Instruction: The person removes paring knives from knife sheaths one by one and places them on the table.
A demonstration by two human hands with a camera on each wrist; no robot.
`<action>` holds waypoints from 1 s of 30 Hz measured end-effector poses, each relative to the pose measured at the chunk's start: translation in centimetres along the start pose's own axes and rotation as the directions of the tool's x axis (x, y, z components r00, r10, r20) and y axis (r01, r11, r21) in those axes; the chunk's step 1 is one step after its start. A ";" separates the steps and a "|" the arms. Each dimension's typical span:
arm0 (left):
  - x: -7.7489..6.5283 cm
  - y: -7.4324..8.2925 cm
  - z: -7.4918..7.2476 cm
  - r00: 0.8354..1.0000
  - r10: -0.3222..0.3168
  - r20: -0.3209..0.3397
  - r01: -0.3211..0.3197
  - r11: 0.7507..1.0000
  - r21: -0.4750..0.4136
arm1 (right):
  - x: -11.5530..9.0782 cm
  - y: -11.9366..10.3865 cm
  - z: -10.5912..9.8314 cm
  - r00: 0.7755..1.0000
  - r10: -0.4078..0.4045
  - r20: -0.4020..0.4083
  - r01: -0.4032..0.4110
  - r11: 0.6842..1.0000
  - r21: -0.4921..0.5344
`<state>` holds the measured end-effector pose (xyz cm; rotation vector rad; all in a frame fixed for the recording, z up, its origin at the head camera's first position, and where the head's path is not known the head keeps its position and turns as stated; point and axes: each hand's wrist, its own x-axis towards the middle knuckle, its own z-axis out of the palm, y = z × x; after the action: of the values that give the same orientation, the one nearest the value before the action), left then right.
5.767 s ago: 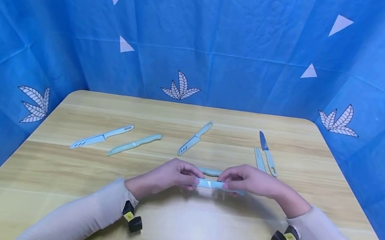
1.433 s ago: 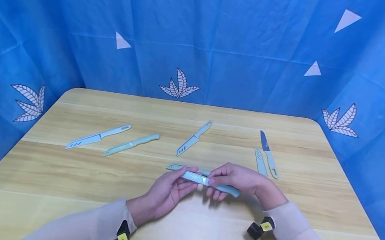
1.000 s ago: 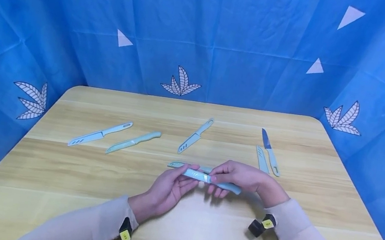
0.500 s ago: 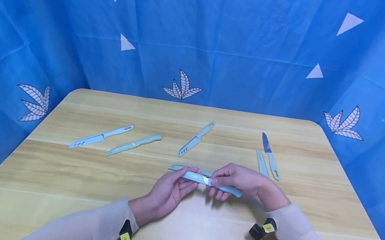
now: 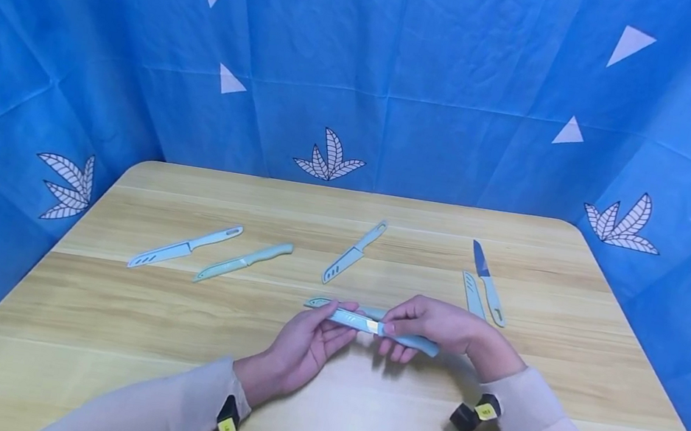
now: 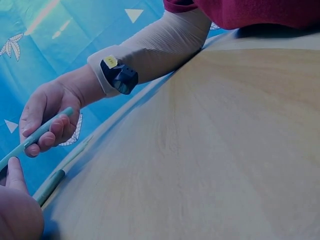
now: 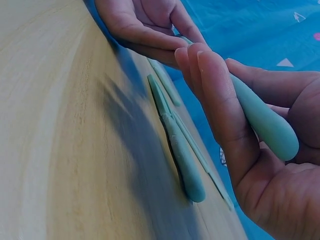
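Note:
A light-blue knife is held low over the table, tip to the left and handle (image 5: 420,344) to the right. My right hand (image 5: 439,326) grips its handle near the front, thumb on top; the rounded butt (image 7: 280,135) sticks out past the palm in the right wrist view. My left hand (image 5: 298,350), palm turned up, pinches the far end of the blue sheath (image 5: 348,319) between thumb and fingers. A bright glint (image 5: 373,326) shows between sheath and handle. Just behind, a sheathed green knife (image 5: 317,302) lies on the table, partly hidden by the hands.
On the wooden table (image 5: 136,318) lie two sheathed knives at left, a blue one (image 5: 179,249) and a green one (image 5: 237,264). Another sheathed knife (image 5: 353,252) lies at the back middle. At right, a bare dark-bladed knife (image 5: 490,289) lies beside its loose sheath (image 5: 473,294).
Since the oldest frame my left hand has turned palm up, and my right hand has shifted onto the handle, now tilted down to the right. Over the last second, hands and knife hold nearly still.

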<state>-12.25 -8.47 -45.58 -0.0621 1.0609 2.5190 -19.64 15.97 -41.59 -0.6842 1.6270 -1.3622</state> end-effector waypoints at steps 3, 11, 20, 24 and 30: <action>0.0 0.0 0.0 1.000 0.000 0.000 0.000 1.000 -0.001 | -0.1 0.0 -0.1 1.000 0.002 -0.001 -0.002 1.000 -0.003; 0.1 0.1 0.0 1.000 -0.004 -0.008 0.004 1.000 -0.012 | -0.1 -0.2 -0.2 1.000 0.013 -0.007 -0.013 1.000 -0.018; 0.1 0.1 0.0 1.000 -0.011 0.000 0.011 1.000 -0.020 | -0.3 -0.2 -0.4 1.000 0.003 0.001 -0.003 1.000 -0.008; 0.1 0.1 0.0 1.000 -0.006 -0.001 0.006 1.000 -0.014 | -0.4 -0.3 -0.5 1.000 0.008 -0.001 -0.008 1.000 -0.005; 0.1 0.1 0.0 1.000 -0.002 -0.002 0.002 1.000 -0.004 | -0.6 -0.2 -0.6 1.000 0.011 -0.013 -0.011 1.000 -0.025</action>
<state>-12.36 -8.48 -45.51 -0.0669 1.0561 2.5201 -19.89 16.66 -41.20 -0.6816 1.6579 -1.3433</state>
